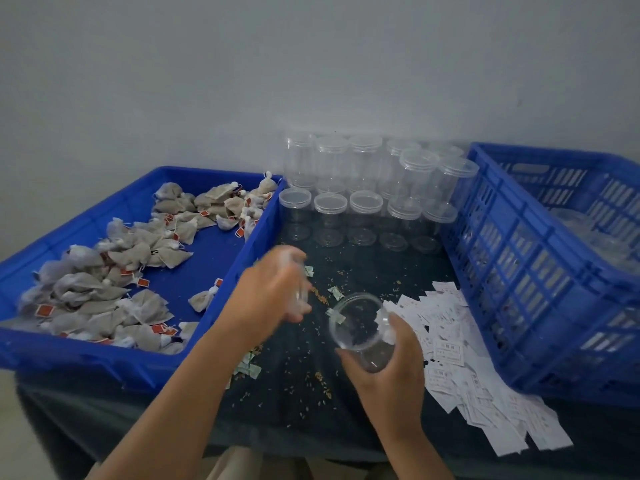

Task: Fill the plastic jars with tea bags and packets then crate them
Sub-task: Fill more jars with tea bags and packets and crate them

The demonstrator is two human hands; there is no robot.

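The right hand (pixel 391 362) grips a clear, round, open-mouthed plastic jar (pixel 360 327) just above the desk (pixel 242 427); the left hand (pixel 273 289) beside it is blurred, so I cannot tell its grasp. Left of it, soft mesh tea bags (pixel 104 271) lie in a blue tray (pixel 242 254); to the right are flat white packets (pixel 467 358) and a slatted blue crate (pixel 519 254). Grains (pixel 320 377) speckle the dark cloth (pixel 363 268) below a plain grey wall (pixel 311 64).

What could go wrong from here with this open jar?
The jar in the right hand is open and tilted; whatever goes in could spill out. The loose packets reach the front edge of the table and might slide off. The stacked empty jars behind could topple if a reaching hand bumps them.
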